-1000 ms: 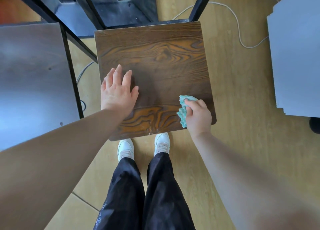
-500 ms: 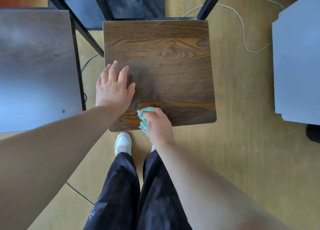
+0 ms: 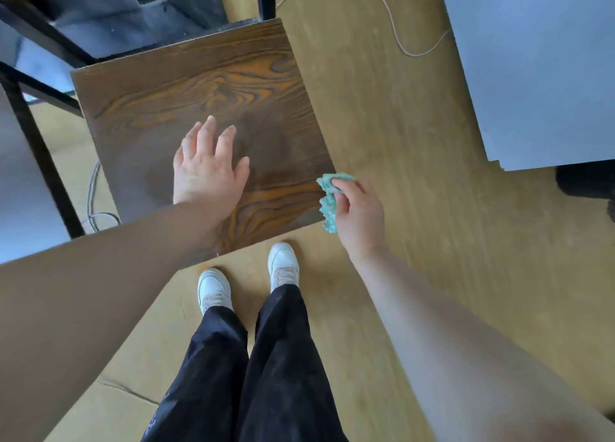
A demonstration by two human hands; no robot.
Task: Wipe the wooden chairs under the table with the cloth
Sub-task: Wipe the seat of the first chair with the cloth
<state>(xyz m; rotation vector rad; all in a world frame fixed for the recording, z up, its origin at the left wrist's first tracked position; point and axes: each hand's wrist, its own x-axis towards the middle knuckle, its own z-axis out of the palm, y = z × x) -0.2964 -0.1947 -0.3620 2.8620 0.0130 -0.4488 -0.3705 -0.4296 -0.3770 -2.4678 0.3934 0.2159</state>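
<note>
A person stands over 1 wooden chair and looks straight down at its square brown seat, which has wavy orange lines in the wood. The left hand lies flat on the seat, near the middle, with its fingers straight and a little spread; it grips nothing. The right hand is curled around a small blue-green cloth and squeezes it into a bunch. The cloth is at the right edge of the seat, close to the corner nearest the person, and it looks like it touches that edge. The chair stands on a yellow wood floor. Just in front of the seat are 2 white shoes and black trousers. Black metal bars stand on the left of the chair and behind it. A thin white cord lies in a loop on the floor past the chair. A grey desk fills the top right corner, well apart from the chair.
</note>
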